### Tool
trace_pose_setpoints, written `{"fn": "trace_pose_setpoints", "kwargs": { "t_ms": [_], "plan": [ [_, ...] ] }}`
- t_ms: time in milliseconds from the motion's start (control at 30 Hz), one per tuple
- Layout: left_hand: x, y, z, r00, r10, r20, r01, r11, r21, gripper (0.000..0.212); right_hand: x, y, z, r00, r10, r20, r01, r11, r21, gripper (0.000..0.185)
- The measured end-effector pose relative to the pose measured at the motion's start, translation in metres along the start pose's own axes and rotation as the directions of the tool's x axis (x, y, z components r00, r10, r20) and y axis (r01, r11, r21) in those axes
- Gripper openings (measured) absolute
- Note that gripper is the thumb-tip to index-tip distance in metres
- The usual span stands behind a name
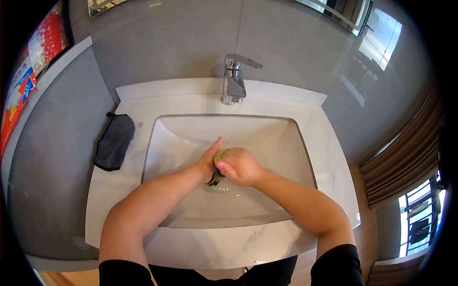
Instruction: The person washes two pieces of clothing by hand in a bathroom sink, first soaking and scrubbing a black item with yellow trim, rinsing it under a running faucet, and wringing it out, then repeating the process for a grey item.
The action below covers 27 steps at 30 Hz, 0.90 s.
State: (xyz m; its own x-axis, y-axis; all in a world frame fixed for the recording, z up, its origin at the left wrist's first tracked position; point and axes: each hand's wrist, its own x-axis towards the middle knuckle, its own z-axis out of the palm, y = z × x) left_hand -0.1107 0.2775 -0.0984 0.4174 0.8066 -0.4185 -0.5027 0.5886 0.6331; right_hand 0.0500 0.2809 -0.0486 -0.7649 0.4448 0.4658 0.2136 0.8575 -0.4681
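Observation:
Over the white sink basin (264, 203), both hands meet around a small, wet-looking yellow-green piece (220, 156), probably cloth, with a dark patterned part (214, 179) hanging below. My right hand (240, 166) is curled into a fist on it. From the other side my left hand (209, 159) holds it against the palm, one digit pointing up and its other fingers mostly hidden. Water glistens in the basin below the hands. Behind them stands a chrome single-lever faucet (234, 84), its lever turned to the right; I cannot make out a stream from its spout.
A dark grey fabric mitt or pouch (115, 142) with black edging lies on the marbled countertop (331, 171), left of the basin. A grey partition (59, 150) rises at the left, with colourful packaging (18, 93) beyond it. Brown curtains (404, 157) hang at the right.

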Motion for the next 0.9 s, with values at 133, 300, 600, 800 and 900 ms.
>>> {"fn": "trace_pose_setpoints", "kwargs": {
  "t_ms": [133, 300, 600, 800, 900],
  "plan": [
    [0.013, -0.001, 0.003, 0.924, 0.18, -0.337, -0.11, 0.97, 0.217, 0.066, -0.007, 0.023, -0.013, 0.959, 0.235, 0.161, -0.169, 0.925, -0.34, 0.035],
    [-0.006, 0.021, 0.004, 0.982, 0.125, -0.144, 0.124, 0.155, 0.98, 0.065, -0.021, 0.041, -0.026, 0.576, 0.816, 0.059, -0.494, 0.404, -0.77, 0.036],
    [-0.012, 0.009, -0.005, 0.973, 0.223, 0.055, 0.066, -0.502, 0.863, 0.041, -0.055, 0.048, 0.037, 0.883, 0.369, 0.291, -0.208, 0.863, -0.461, 0.069],
    [-0.039, 0.035, 0.041, 0.922, 0.312, 0.23, -0.192, -0.147, 0.97, 0.036, -0.029, 0.045, 0.007, 0.878, 0.416, 0.236, -0.451, 0.885, 0.117, 0.043],
    [-0.059, 0.051, 0.068, 0.956, 0.215, 0.199, -0.151, -0.223, 0.963, 0.046, -0.02, 0.055, -0.001, 0.765, 0.599, 0.236, -0.599, 0.797, -0.077, 0.033]
  ]
}}
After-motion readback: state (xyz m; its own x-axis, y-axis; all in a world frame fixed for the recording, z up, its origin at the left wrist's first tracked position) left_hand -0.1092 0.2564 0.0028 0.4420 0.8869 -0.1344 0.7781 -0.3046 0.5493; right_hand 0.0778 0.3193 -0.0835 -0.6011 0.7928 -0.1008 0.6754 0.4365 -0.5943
